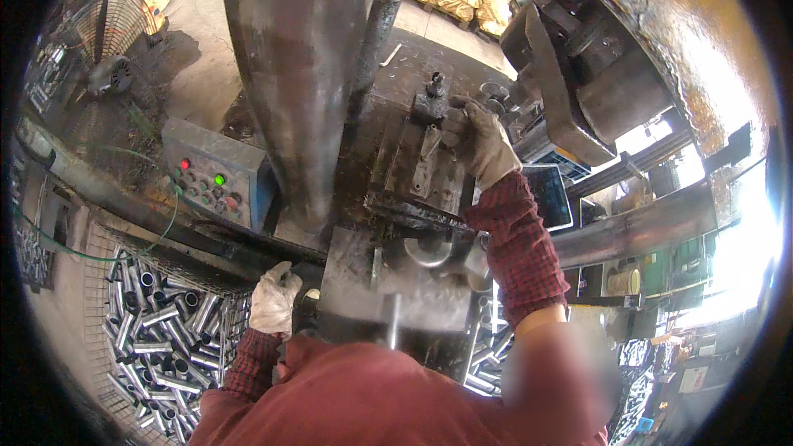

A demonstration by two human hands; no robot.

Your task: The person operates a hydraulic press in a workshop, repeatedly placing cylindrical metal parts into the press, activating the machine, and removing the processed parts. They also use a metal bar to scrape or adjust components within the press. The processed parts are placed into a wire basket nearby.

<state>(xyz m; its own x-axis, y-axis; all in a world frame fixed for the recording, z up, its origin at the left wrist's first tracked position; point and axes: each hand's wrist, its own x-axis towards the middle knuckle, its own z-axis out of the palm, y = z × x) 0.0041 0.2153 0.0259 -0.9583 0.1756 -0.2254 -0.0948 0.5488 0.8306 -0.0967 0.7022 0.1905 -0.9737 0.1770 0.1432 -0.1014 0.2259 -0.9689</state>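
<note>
My right hand (492, 147), in a soiled white work glove, reaches forward to a dark steel fixture (413, 157) on the machine bed. Its fingers curl beside a round metal piece (452, 129) at the fixture's right side; what lies under them is hidden. A bolt with a nut (435, 85) stands up at the fixture's far end. My left hand (275, 299), gloved too, is low at the left, its fingers curled in next to a shiny ring-shaped end (311, 294) at the machine's edge. Whatever it grips cannot be made out.
A thick steel column (301, 74) rises left of the fixture. Beside it stands a control box (216, 173) with lit red and green buttons. A wire bin (103, 297) of cut metal tubes is at lower left, a fan (107, 33) at far left, a tablet-like screen (549, 196) at right.
</note>
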